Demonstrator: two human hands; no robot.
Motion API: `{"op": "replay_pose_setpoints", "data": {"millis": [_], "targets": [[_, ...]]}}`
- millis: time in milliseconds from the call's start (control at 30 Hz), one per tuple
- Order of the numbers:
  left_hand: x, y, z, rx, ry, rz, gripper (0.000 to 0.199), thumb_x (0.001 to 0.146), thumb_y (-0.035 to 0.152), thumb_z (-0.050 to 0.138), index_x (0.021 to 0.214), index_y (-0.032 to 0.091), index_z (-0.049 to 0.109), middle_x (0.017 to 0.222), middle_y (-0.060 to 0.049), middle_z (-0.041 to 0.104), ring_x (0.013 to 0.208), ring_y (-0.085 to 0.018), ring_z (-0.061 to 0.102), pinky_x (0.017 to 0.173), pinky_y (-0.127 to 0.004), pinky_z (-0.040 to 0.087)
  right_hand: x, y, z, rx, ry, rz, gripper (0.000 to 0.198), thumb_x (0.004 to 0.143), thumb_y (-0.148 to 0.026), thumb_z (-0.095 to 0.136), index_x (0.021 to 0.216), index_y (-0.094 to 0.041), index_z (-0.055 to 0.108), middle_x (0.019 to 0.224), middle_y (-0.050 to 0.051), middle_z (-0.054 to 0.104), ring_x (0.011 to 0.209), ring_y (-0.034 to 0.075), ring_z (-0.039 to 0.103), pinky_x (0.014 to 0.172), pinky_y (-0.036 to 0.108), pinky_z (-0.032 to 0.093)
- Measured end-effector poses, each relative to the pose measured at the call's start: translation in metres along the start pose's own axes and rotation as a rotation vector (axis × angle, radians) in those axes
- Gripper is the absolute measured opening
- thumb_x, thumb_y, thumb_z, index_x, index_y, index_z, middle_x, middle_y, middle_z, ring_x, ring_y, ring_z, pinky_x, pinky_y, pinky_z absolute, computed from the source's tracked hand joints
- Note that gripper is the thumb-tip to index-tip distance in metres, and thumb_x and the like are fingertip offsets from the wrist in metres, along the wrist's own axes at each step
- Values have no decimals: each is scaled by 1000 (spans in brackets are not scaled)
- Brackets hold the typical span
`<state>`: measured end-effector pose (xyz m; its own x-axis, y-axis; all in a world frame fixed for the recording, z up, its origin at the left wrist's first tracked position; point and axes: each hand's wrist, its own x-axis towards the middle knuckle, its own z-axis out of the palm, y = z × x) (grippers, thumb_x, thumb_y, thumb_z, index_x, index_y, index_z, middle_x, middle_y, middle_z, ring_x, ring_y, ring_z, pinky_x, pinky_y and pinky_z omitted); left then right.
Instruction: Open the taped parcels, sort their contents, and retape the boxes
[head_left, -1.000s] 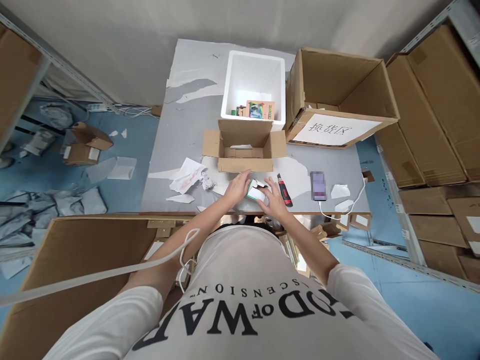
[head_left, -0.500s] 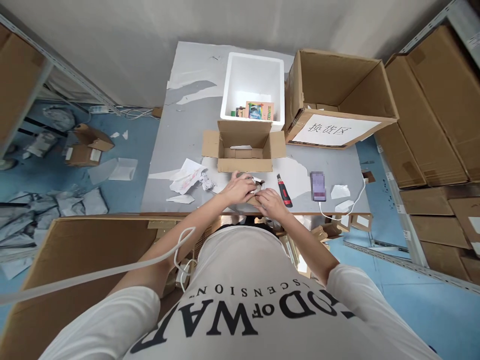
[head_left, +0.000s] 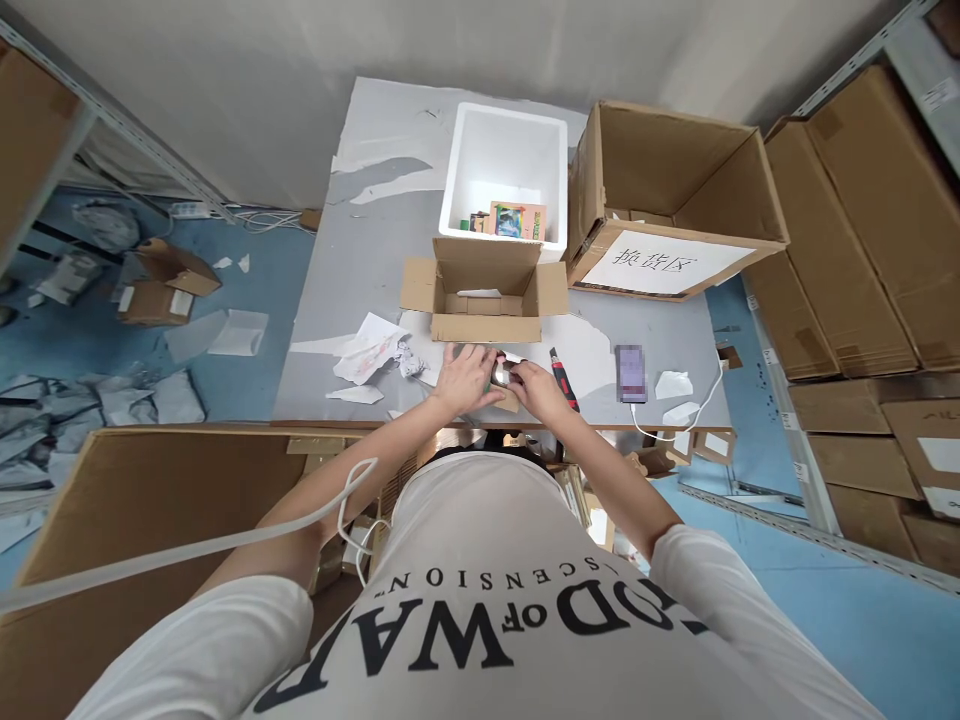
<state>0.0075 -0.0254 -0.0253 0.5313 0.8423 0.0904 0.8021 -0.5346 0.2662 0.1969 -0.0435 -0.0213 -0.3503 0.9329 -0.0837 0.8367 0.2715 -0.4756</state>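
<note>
Near the table's front edge, my two hands meet around a small cardboard box (head_left: 510, 402) with white and dark parts showing at its opening. My left hand (head_left: 466, 380) lies over its left side, fingers extended forward and thumb along the near side. My right hand (head_left: 537, 390) has its fingers closed at the opening, on a small shiny item (head_left: 503, 373) mostly hidden by the fingers; its kind cannot be made out. Right of my hands lies a red and black utility knife (head_left: 564, 380). Just beyond them stands an open cardboard carton (head_left: 486, 328) with its flaps spread.
A white foam box (head_left: 455, 170) holding several small colourful packages stands behind the carton. A large labelled cardboard box (head_left: 772, 220) is at its right. A phone (head_left: 631, 374) on a cable lies on the right. Crumpled paper (head_left: 367, 350) lies on the left.
My hands have moved slightly apart, uncovering more of the small box's opening and the shiny item. My left hand's fingers are now more spread. The view has shifted slightly.
</note>
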Motion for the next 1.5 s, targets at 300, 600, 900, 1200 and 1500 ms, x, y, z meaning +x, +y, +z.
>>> {"op": "replay_pose_setpoints", "data": {"millis": [300,600,900,1200,1500], "targets": [[-1,-15,58,-559,119,-42,86,58,50,80,127,15,43,134,-20,46,127,-34,47,103,-47,42,26,-38,-7,-292,-182,297,50,82,-42,66,121,-13,53,109,18,67,99,29,66,83,36,49],[-6,1,77,-650,138,-140,74,61,32,73,123,16,38,114,-15,59,104,-30,62,84,-41,52,35,-54,-13,-427,-291,235,46,74,-21,65,116,-8,52,104,21,67,95,29,68,77,34,52],[7,0,76,-560,180,-169,61,63,27,69,118,17,44,111,-12,58,104,-28,59,87,-40,50,25,-44,-36,-418,-135,86,41,77,-32,59,113,-15,49,100,15,65,89,31,62,70,36,46],[1,-6,82,-565,197,-234,72,62,38,79,121,17,43,112,-11,58,104,-28,60,86,-40,51,23,-24,-56,-297,56,-287,44,84,-41,52,121,-15,53,110,16,56,103,31,49,94,48,39],[2,-10,74,-643,254,-255,103,53,49,86,138,19,35,133,-17,48,127,-33,47,102,-49,44,41,-6,-106,57,330,-363,47,86,-37,51,130,-20,52,111,12,58,103,25,55,89,41,48]]}}
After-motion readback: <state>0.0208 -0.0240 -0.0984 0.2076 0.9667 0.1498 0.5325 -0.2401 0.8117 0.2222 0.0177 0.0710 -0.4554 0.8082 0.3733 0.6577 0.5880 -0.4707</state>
